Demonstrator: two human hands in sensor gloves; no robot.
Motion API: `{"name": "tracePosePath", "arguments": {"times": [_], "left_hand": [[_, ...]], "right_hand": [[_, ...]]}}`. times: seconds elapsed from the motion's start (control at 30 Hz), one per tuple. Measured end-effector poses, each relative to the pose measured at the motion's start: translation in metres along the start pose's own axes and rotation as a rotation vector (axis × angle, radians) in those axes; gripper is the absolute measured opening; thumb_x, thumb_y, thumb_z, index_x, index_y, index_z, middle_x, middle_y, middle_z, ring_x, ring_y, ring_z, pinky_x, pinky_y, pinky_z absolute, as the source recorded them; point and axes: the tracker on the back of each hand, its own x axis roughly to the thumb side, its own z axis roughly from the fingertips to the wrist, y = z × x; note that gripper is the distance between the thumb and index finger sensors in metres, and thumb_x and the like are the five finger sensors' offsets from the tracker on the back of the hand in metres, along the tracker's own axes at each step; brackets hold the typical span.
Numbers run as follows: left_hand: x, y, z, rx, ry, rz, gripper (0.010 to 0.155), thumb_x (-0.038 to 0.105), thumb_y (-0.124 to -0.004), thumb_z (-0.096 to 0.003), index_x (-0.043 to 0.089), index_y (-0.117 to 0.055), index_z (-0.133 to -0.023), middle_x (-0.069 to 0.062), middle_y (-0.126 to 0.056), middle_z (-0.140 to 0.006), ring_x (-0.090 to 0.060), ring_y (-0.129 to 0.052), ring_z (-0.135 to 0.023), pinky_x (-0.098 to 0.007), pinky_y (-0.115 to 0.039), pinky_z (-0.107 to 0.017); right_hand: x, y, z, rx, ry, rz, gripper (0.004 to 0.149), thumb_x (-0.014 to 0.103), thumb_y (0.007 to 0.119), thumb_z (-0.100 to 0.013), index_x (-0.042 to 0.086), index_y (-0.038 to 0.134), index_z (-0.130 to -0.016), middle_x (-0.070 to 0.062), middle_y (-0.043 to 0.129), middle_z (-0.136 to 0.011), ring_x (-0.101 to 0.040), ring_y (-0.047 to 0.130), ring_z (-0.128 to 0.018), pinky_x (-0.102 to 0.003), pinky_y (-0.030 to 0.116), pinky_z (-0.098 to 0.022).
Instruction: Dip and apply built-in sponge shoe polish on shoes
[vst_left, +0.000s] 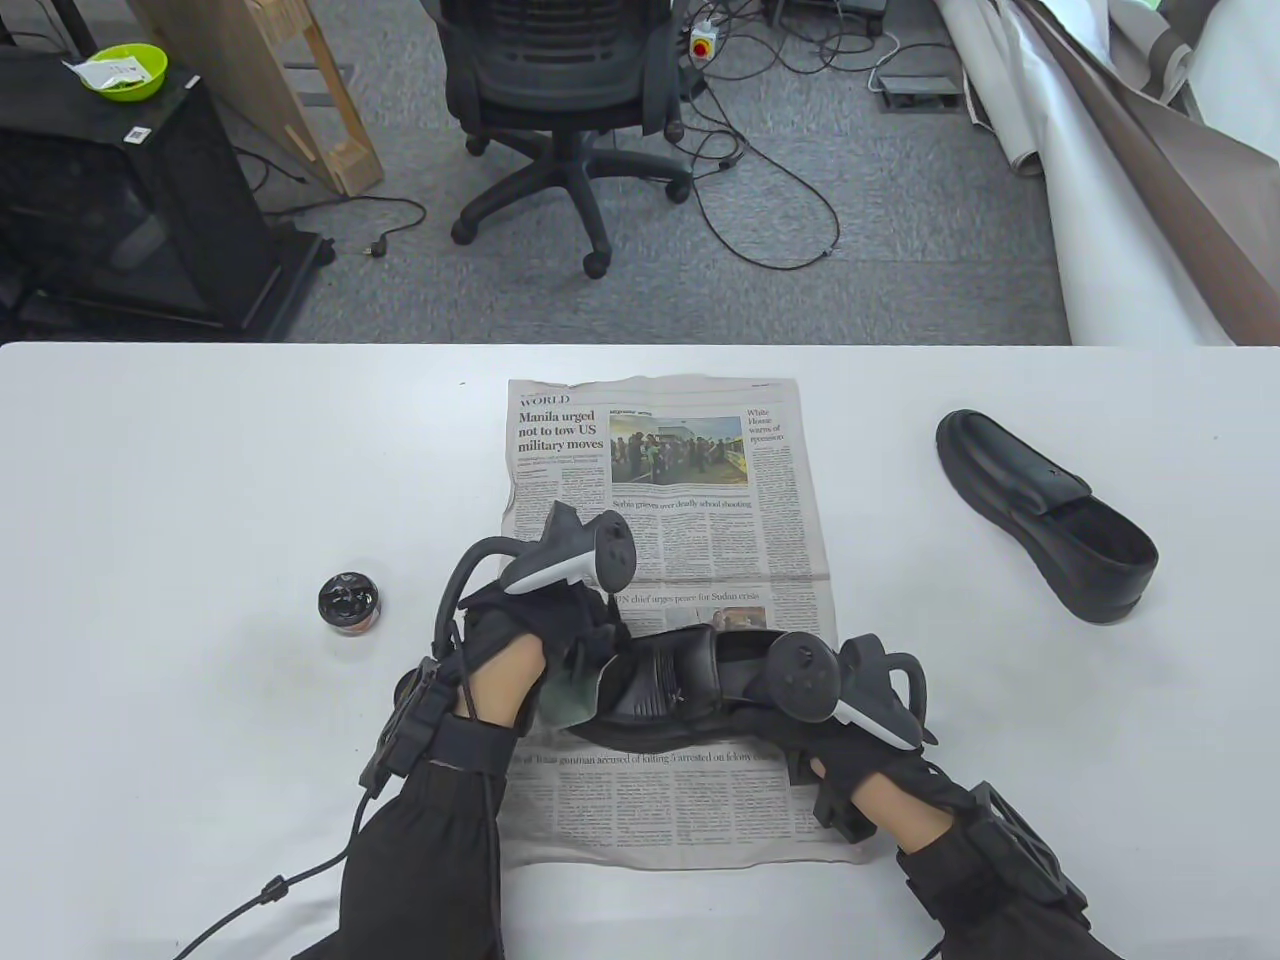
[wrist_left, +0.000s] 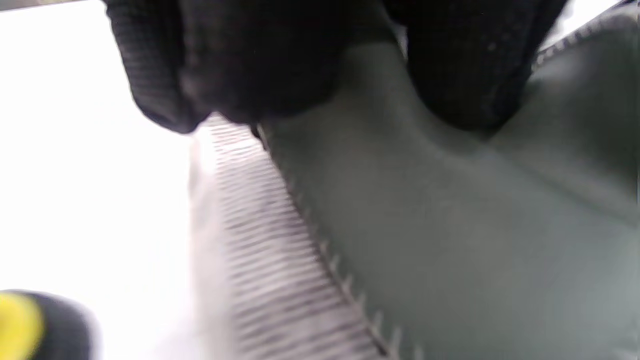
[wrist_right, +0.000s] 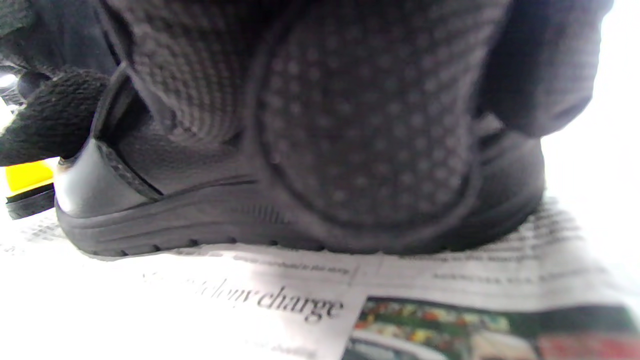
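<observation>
Newspaper (vst_left: 720, 480) covers the table (vst_left: 180, 450) at centre frame, and on its lower part lies a black shoe (vst_left: 665, 685), long axis left to right, the right hand (vst_left: 850, 720) curled around its right end. The left hand (vst_left: 545, 625) pinches a grey-green cloth (vst_left: 570, 695) against the shoe's left end. The open polish tin (vst_left: 348, 602) sits just left of that hand, nothing between them, and a second shoe (vst_left: 1045, 525) lies well apart at right.

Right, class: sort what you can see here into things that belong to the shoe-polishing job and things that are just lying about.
Belongs to the job:
- shoe on the newspaper, held by the right hand
- grey-green cloth in the left hand
- open polish tin
- second shoe
- newspaper

Just lying about:
- office chair
- green bowl
- floor cables
</observation>
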Motion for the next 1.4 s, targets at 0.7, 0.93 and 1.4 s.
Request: {"name": "tracePosePath", "arguments": {"times": [0.7, 0.93, 1.4], "left_hand": [[0.081, -0.019, 0.057, 0.652, -0.180, 0.137, 0.057, 0.051, -0.086, -0.0394, 0.032, -0.076, -0.092, 0.004, -0.100, -0.058, -0.004, -0.098, -0.019, -0.041, -0.088, -0.051], [0.057, -0.028, 0.051, 0.525, -0.136, 0.155, 0.056, 0.049, -0.087, -0.0405, 0.030, -0.076, -0.092, 0.003, -0.100, -0.058, -0.005, -0.098, -0.019, -0.042, -0.088, -0.051], [0.013, -0.027, 0.057, 0.347, 0.081, -0.082, 0.054, 0.049, -0.090, -0.0407, 0.030, -0.080, -0.091, 0.004, -0.100, -0.058, -0.006, -0.099, -0.021, -0.042, -0.087, -0.052]], "right_hand": [[0.001, 0.001, 0.000, -0.002, 0.000, 0.008, 0.045, 0.054, 0.087, -0.031, 0.026, 0.099, -0.065, 0.002, 0.098, -0.057, -0.001, 0.107, -0.011, -0.034, 0.092, -0.034], [0.001, 0.001, -0.001, -0.001, -0.007, 0.007, 0.046, 0.055, 0.087, -0.031, 0.026, 0.099, -0.065, 0.001, 0.098, -0.057, -0.001, 0.107, -0.011, -0.034, 0.092, -0.034], [0.001, 0.001, 0.000, -0.001, 0.000, 0.011, 0.046, 0.054, 0.087, -0.031, 0.025, 0.099, -0.065, 0.001, 0.098, -0.057, -0.002, 0.107, -0.012, -0.034, 0.092, -0.034]]}}
